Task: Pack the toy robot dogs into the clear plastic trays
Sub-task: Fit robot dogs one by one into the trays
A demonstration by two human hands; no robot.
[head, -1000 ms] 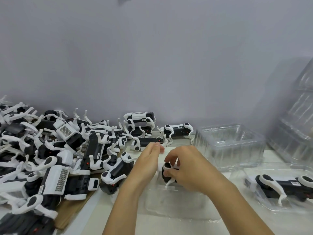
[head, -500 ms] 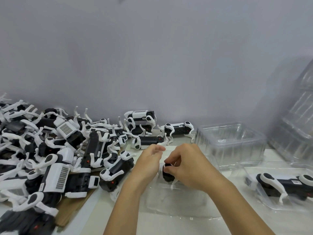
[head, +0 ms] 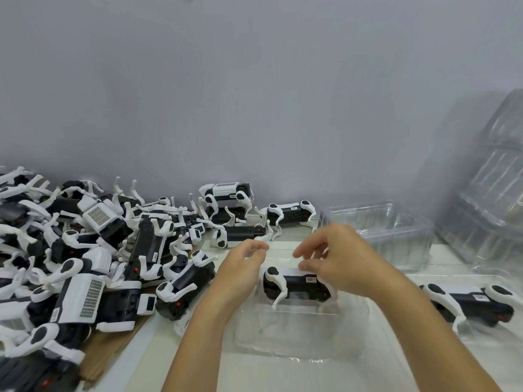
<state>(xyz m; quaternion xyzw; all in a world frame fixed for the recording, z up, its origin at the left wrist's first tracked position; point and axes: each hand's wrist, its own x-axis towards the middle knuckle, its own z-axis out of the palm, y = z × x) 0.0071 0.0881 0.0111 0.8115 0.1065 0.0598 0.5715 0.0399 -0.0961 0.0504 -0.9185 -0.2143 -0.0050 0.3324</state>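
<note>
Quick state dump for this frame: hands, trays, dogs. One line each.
left hand: loosely curled, holding nothing, just left of the toy
right hand: loosely curled above the toy; contact unclear
toy dog: lying on its side in the near tray
near tray: open, holds that one dog
right tray: open, holds another dog
deep tray: empty, by the wall
tray stack: unused, far right
dog pile: unpacked, jumbled on the left

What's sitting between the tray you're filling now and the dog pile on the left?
In the head view, mostly the left forearm crosses that gap. Beneath it shows bare white tabletop between the tray and the pile, whose nearest dog lies close to the tray.
</note>
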